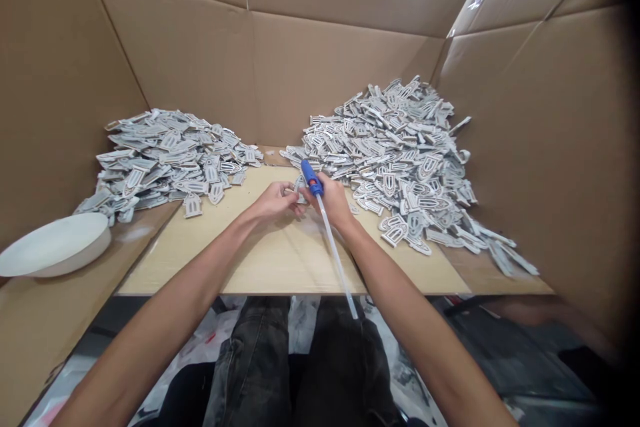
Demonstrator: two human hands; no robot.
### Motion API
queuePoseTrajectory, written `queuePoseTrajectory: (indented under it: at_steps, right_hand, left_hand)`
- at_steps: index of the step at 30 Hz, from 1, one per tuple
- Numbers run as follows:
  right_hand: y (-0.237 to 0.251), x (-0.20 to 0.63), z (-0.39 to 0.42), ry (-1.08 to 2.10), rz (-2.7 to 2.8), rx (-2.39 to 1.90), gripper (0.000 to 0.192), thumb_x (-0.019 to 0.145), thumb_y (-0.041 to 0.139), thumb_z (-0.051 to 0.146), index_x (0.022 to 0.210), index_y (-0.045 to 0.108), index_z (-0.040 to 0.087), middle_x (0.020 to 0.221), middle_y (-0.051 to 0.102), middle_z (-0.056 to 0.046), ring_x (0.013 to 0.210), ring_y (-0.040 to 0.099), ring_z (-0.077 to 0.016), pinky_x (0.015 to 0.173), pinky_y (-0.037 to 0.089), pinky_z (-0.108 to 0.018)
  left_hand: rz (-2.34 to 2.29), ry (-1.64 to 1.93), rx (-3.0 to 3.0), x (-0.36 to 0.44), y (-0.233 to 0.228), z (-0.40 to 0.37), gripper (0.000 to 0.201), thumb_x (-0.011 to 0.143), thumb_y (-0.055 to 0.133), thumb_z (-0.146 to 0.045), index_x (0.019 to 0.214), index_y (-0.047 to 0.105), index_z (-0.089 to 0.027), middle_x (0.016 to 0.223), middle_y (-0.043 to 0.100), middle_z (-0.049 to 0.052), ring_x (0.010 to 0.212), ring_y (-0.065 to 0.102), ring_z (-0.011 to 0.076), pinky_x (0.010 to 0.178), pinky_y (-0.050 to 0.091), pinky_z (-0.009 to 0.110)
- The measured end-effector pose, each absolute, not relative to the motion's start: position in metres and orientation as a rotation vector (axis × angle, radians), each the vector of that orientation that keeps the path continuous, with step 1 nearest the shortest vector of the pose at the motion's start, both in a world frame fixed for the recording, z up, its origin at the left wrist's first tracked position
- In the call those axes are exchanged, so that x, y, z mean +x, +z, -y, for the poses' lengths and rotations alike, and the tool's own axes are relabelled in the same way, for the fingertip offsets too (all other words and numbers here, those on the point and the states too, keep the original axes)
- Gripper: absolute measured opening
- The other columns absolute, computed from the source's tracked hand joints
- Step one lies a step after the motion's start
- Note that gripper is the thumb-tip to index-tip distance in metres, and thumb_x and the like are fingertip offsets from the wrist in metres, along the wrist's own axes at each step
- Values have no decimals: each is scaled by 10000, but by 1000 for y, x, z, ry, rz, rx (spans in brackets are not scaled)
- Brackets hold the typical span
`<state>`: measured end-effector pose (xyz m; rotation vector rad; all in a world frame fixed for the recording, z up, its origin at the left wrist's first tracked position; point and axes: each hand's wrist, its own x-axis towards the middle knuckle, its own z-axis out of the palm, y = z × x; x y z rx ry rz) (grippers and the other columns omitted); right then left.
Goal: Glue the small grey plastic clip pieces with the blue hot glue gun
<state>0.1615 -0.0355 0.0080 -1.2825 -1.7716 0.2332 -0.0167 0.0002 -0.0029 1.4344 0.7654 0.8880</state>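
Observation:
Near the middle of the board, my right hand [334, 201] is closed around a blue hot glue gun [311, 177]. A long translucent glue stick [336, 257] comes out of its rear and slants toward my lap. Just to the left, my left hand [280, 200] pinches a small pale arch-shaped piece [300, 188], partly hidden by the fingers. The gun's front end points away from me, close beside this piece; whether they touch I cannot tell.
A large heap of similar white-grey arch pieces [390, 140] rises at the right, and a smaller heap [170, 147] lies at the left. A white bowl [55, 247] stands at the far left. Cardboard walls [320, 67] enclose the yellowish board [200, 253].

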Motion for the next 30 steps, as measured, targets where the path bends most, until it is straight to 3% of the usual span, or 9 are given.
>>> queuePoseTrajectory:
  at_steps: [4, 8, 14, 20, 25, 30]
  right_hand:
    - [7, 157, 36, 244, 1719, -1270, 363, 880, 693, 553, 802, 509, 250, 734, 633, -12, 664, 494, -174, 688, 405, -288]
    - [4, 156, 34, 230, 1664, -1279, 403, 881, 692, 587, 784, 484, 256, 728, 617, -7, 652, 453, -169, 686, 397, -294]
    - [3, 158, 32, 243, 1623, -1318, 424, 864, 723, 604, 778, 507, 250, 744, 654, -16, 675, 498, -174, 701, 424, -298]
    - [2, 158, 27, 524, 1596, -1136, 429, 790, 786, 609, 847, 617, 218, 806, 708, -32, 737, 631, -197, 744, 497, -313]
    - [0, 159, 22, 561, 1632, -1072, 389, 744, 820, 543, 804, 621, 215, 802, 693, -20, 721, 611, -180, 733, 486, -306]
    - [-2, 157, 27, 428, 1599, -1145, 298, 808, 758, 469, 797, 601, 217, 734, 646, 7, 653, 552, -155, 658, 439, -284]
  left_hand:
    - [-820, 923, 1387, -16, -1, 3, 299, 846, 821, -120, 1043, 596, -123, 738, 779, 80, 578, 735, 179, 648, 577, 293]
    - [-795, 895, 1391, -16, 1, 9, 407, 804, 893, -200, 1050, 574, -141, 678, 754, 55, 530, 707, 176, 591, 535, 273]
    - [-706, 875, 1426, -16, 3, 18, 391, 797, 918, -273, 1009, 638, -100, 732, 765, 105, 569, 710, 170, 617, 561, 288]
    - [-697, 960, 1401, -18, 1, 3, 279, 801, 908, -228, 922, 691, -100, 747, 772, 99, 606, 727, 180, 614, 606, 294]
    - [-700, 997, 1411, -19, -2, -7, 253, 858, 871, -261, 954, 710, -91, 768, 780, 107, 651, 762, 203, 632, 637, 305]
    - [-649, 919, 1428, -16, -9, -5, 371, 850, 894, -344, 1025, 685, -92, 794, 793, 124, 691, 794, 239, 656, 657, 332]
